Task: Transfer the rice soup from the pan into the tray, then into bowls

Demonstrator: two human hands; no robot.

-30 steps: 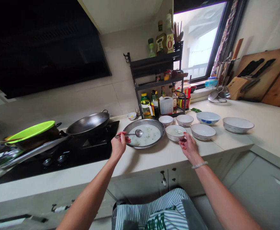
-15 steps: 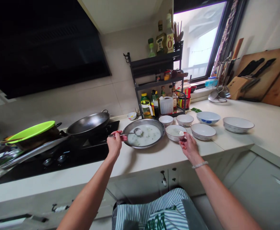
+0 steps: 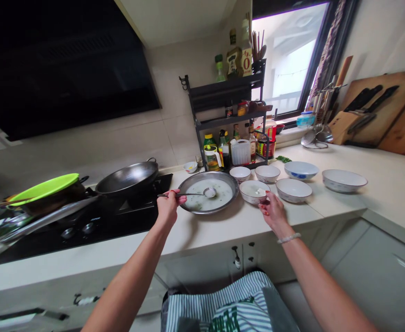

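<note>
- Left hand (image 3: 168, 206): its fingers are wrapped round the far end of the metal ladle (image 3: 210, 192), a hold that seems to keep them clear of the liquid.
- The ladle's handle crosses the left rim of the steel basin (image 3: 209, 175), its cup over the whitish liquid (image 3: 220, 201) flecked with green bits.
- The basin sits on the counter (image 3: 219, 230), just right of the black cooktop (image 3: 133, 221), between the front edge and the wall.
- Right hand (image 3: 274, 213): thumb and fingers grasp the near right side of the rice bowl (image 3: 251, 200), probably to steady it.
- That bowl stands just beside the basin's right rim, probably so both are within easy reach; whether they touch is unclear.
- Further right, towards the counter's corner, are the shallow bowl (image 3: 294, 196) and the wide bowl (image 3: 344, 186).
- Hard to make out: the whitish patch by the right thumb, and whether the cup dips into the liquid. The fingers hide part of the bowl's wall.
</note>
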